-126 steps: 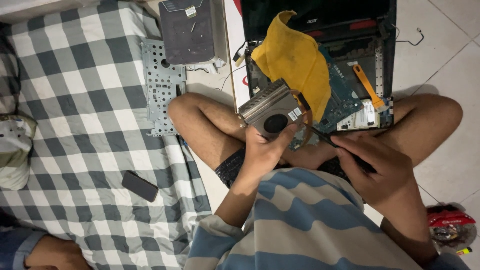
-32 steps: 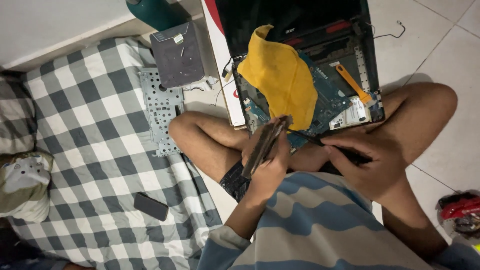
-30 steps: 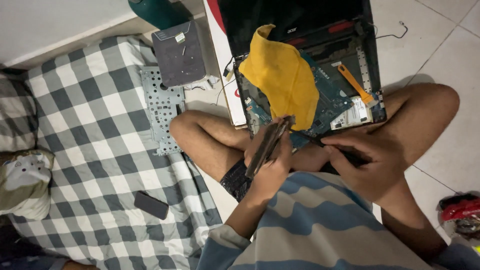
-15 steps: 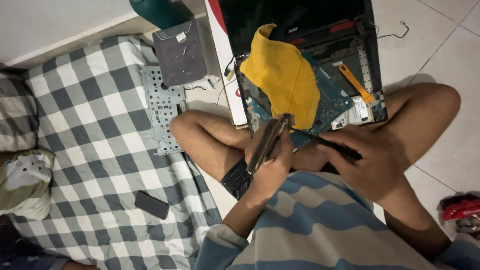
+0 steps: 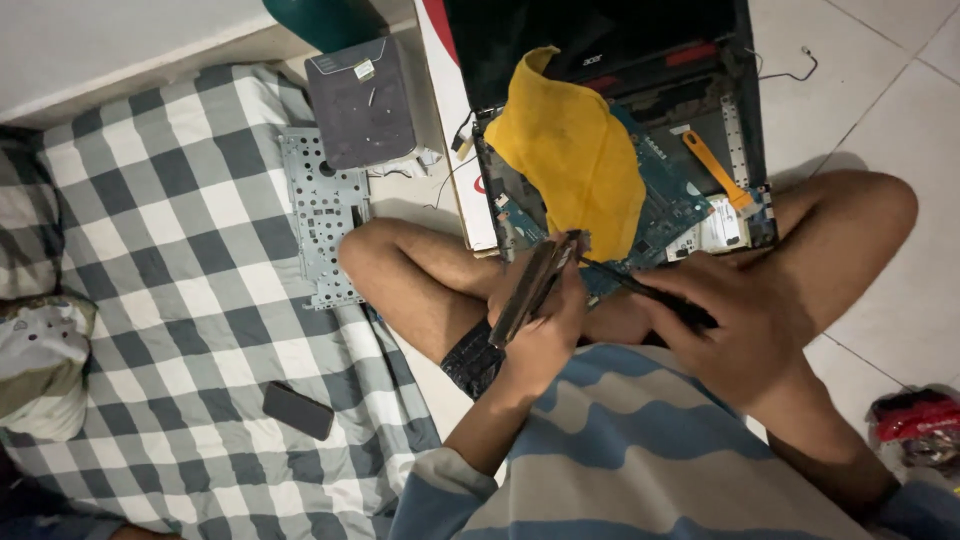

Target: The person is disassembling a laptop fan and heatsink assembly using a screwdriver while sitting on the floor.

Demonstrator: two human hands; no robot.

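Currently logged: a flat metal cooling-fan part (image 5: 530,290) was gripped edge-on in the left hand (image 5: 545,335), fingers closed around its lower half, its upper end tilted up toward the yellow cloth (image 5: 575,150). A dark slim tool (image 5: 640,290) was pinched in the right hand (image 5: 745,320), fist closed on the handle, tip aimed at the top end of the fan part, just beside it; contact could not be confirmed. Both hands were held over the crossed legs, near each other. Just beyond the hands, an opened laptop (image 5: 740,120) was laid on the floor, its blue board exposed, partly covered by the cloth, with an orange pry tool (image 5: 718,170) on it. Left of the left hand, a checked sheet (image 5: 170,290) carried a perforated metal plate (image 5: 320,230) and a dark phone (image 5: 297,410).
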